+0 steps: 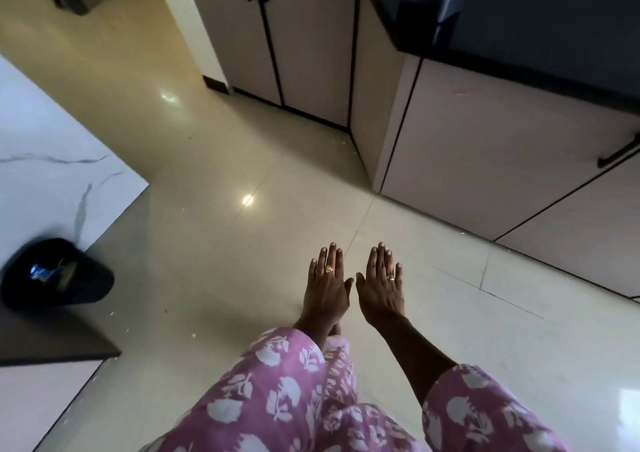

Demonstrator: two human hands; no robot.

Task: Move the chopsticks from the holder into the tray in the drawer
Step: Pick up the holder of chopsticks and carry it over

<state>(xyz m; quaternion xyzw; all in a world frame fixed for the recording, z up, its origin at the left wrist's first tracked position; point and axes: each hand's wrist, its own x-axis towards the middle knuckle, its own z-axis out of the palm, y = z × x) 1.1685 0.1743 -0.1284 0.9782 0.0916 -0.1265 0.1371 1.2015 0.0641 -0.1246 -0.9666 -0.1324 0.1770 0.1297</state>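
My left hand (327, 287) and my right hand (381, 287) are stretched out side by side over the pale tiled floor, palms down, fingers straight and slightly apart, holding nothing. Each hand wears a ring. A black round holder (57, 275) stands at the far left on a dark counter edge, blurred, with something bluish and pale inside; I cannot tell what it holds. At the right, a closed beige drawer front (491, 147) with a black handle (620, 154) sits under a dark countertop. No tray is visible.
Beige cabinet doors (298, 36) with black handles stand at the back. A white marble-patterned surface (52, 161) fills the left. The glossy floor (242, 244) lies between them. Pink flowered sleeves cover my forearms.
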